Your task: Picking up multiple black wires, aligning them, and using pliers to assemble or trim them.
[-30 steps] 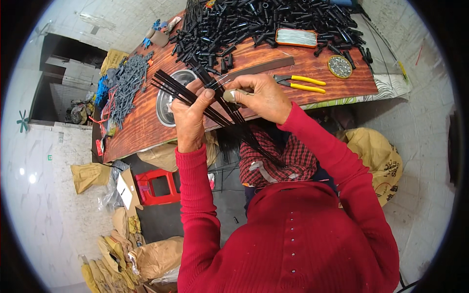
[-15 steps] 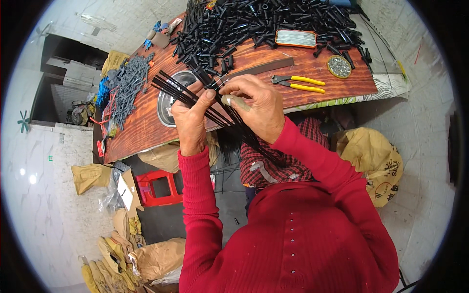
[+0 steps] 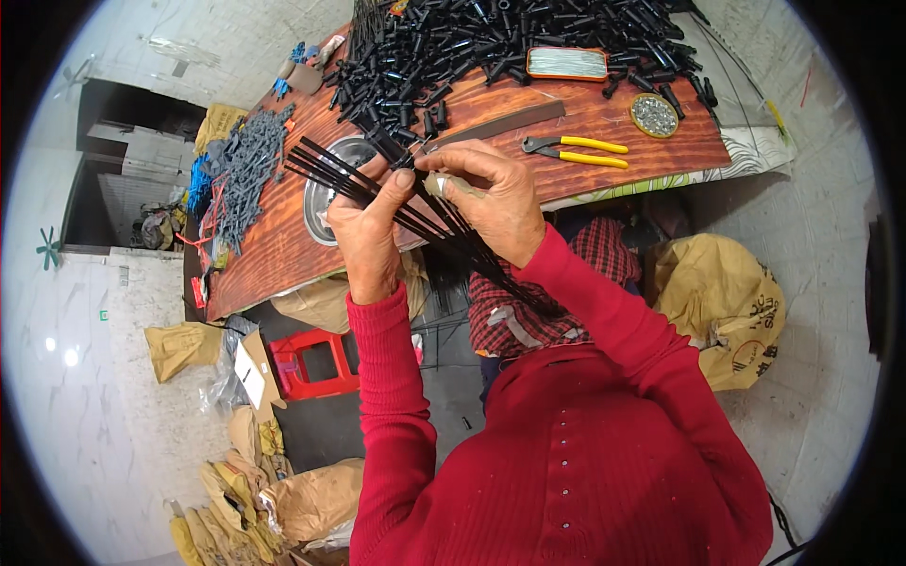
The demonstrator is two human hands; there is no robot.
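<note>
In my left hand is a bundle of thin black rods, slanting from upper left down toward my lap. The same hand's thumb and fingers also hold a black tubular fitting, tilted, its lower end by the thumb tip. My right hand is close beside it, thumb and index finger pinched together at that lower end. Whatever lies between those fingertips is too small to make out. Tan tape wraps the right thumb. Behind my left fingers sits a metal bowl, partly hidden.
Black fittings lie heaped at the table's back. Nearer are a tray of thin pins, a round dish of small metal pieces, yellow-handled pliers and a flat bar. Grey parts pile up leftward. A red stool stands below.
My right fingertips have moved slightly left, closer to the fitting's lower end. The left hand keeps its hold on the rods and fitting. The whole view has shifted a little.
</note>
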